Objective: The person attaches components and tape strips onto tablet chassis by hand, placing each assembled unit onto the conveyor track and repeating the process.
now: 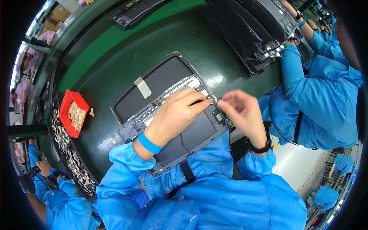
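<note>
An opened dark device housing (195, 132), its inner parts exposed, lies tilted at the table's near edge, partly against my blue smock. My left hand (178, 109), with a blue band at the wrist, rests over its upper strip of parts. The fingers are curled and pressed together near the right end; what they hold, if anything, is hidden. Just past the housing's right edge is my right hand (243, 113), thumb and fingers bent toward each other and smeared by motion. Under the housing's far side lies a flat black panel (161, 76) bearing a piece of silver tape (143, 87).
A red bin (66, 119) of tan scraps stands left on the green table (126, 61), beside a black tray (82, 163) full of small parts. More dark housings (249, 34) are stacked far right. A co-worker in blue (318, 92) sits close at right, another at lower left.
</note>
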The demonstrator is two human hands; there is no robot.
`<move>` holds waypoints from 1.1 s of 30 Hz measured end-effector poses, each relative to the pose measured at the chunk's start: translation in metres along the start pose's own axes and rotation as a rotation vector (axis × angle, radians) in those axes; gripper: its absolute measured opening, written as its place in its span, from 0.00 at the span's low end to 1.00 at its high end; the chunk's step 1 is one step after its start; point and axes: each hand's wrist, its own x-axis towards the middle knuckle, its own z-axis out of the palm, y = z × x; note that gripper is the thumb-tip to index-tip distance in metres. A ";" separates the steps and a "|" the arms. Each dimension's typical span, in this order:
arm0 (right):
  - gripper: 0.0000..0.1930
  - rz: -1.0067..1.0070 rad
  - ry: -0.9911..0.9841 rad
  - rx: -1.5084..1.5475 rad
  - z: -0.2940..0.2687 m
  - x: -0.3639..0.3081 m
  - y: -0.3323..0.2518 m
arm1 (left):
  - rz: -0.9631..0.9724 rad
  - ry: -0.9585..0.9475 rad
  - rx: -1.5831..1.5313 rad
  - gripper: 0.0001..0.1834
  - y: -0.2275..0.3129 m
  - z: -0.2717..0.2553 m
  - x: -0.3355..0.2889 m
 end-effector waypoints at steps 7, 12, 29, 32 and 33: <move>0.17 0.035 -0.118 0.122 0.015 -0.020 0.006 | 0.023 -0.029 -0.006 0.14 0.005 -0.002 0.004; 0.15 0.156 -0.157 0.286 0.015 -0.013 0.002 | -0.107 -0.090 0.036 0.13 0.019 -0.008 0.015; 0.16 0.170 -0.155 0.288 0.015 -0.011 -0.003 | -0.232 -0.150 0.097 0.10 0.027 -0.011 0.012; 0.16 0.162 -0.148 0.269 0.015 -0.012 -0.002 | -0.239 -0.176 0.091 0.10 0.028 -0.013 0.014; 0.16 0.162 -0.154 0.271 0.014 -0.012 -0.002 | -0.235 -0.191 0.093 0.11 0.028 -0.013 0.014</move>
